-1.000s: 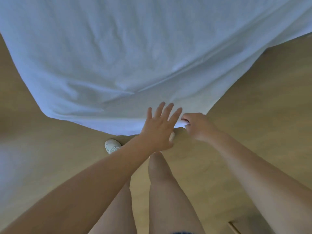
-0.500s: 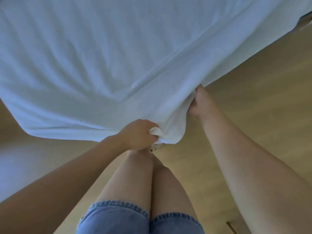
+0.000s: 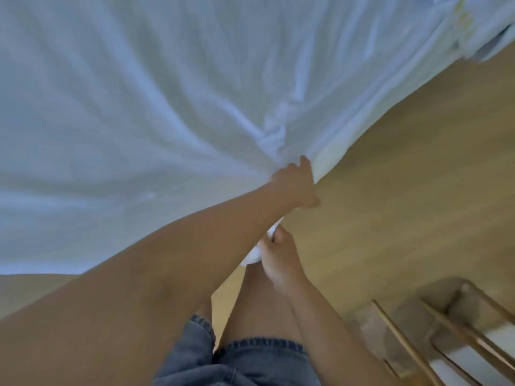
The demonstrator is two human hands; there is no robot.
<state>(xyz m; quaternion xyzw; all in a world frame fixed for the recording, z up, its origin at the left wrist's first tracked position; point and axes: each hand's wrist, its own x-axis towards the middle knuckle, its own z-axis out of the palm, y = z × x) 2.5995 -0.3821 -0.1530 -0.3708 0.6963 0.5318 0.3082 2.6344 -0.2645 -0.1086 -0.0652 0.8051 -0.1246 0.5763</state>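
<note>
A large white sheet fills the upper part of the view, with folds running toward my hands. My left hand reaches forward and grips the sheet's right edge where the creases gather; its fingers are mostly hidden in the cloth. Just below it, under my left forearm, my right hand grips a bunched corner of the sheet close to my knees.
A light wooden floor lies to the right and below. A wooden frame with slats stands at the lower right. My bare legs and denim shorts are at the bottom centre.
My left hand let go of the corner and moved up along the edge, crossing over my right arm. My right hand dropped down and now holds the corner bunch. The view swung right.
</note>
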